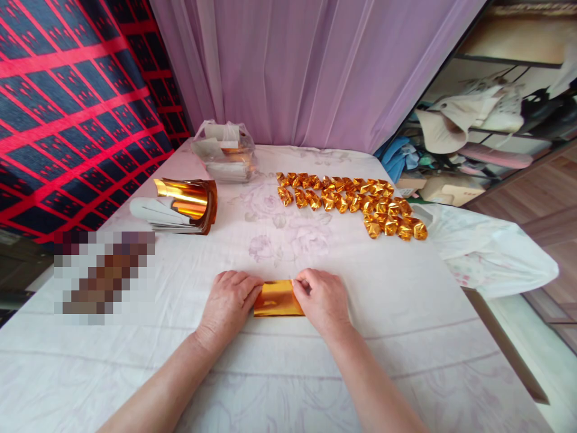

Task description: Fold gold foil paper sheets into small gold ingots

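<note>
A shiny gold foil paper sheet, looking folded into a rectangle, lies on the table near its front middle. My left hand grips its left side, thumb and fingers closed at the edge. At the upper right corner, my right hand pinches the foil paper between thumb and curled fingers. Beyond the hands, several folded gold foil pieces stand in rows toward the right. To the left sits a curled stack of gold and white foil sheets.
A clear plastic bag of sheets stands at the back left. The table wears a white floral cloth. A purple curtain hangs behind. At right are a white plastic bag and shelves with a cap. One patch at left is pixelated.
</note>
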### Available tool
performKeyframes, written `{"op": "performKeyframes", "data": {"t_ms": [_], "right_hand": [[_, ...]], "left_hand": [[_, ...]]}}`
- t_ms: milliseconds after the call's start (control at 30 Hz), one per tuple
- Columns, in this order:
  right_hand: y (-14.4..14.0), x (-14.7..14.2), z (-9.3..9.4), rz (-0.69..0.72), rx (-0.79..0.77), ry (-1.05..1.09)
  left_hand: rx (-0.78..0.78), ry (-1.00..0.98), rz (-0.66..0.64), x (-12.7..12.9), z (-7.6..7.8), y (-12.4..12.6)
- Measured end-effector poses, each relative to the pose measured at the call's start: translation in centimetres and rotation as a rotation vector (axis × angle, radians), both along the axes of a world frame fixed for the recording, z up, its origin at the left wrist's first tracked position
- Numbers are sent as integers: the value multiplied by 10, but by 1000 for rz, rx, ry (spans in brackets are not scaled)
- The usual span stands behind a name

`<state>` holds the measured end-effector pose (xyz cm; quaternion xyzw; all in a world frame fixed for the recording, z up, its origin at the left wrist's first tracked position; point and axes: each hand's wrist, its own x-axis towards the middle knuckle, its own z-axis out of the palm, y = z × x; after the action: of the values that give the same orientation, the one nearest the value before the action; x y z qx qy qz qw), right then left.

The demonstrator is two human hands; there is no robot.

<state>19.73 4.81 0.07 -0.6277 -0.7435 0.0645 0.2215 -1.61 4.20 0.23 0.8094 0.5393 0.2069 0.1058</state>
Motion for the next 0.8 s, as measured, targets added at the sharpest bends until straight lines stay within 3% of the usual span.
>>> {"op": "performKeyframes", "data": {"t_ms": [300, 800], "right_hand": [[1, 3, -3, -9, -14, 87], [8, 15, -13, 296, -1, 156]], "left_hand": [[22, -21, -1, -4, -6, 1], [35, -35, -27, -6, -9, 3]]}}
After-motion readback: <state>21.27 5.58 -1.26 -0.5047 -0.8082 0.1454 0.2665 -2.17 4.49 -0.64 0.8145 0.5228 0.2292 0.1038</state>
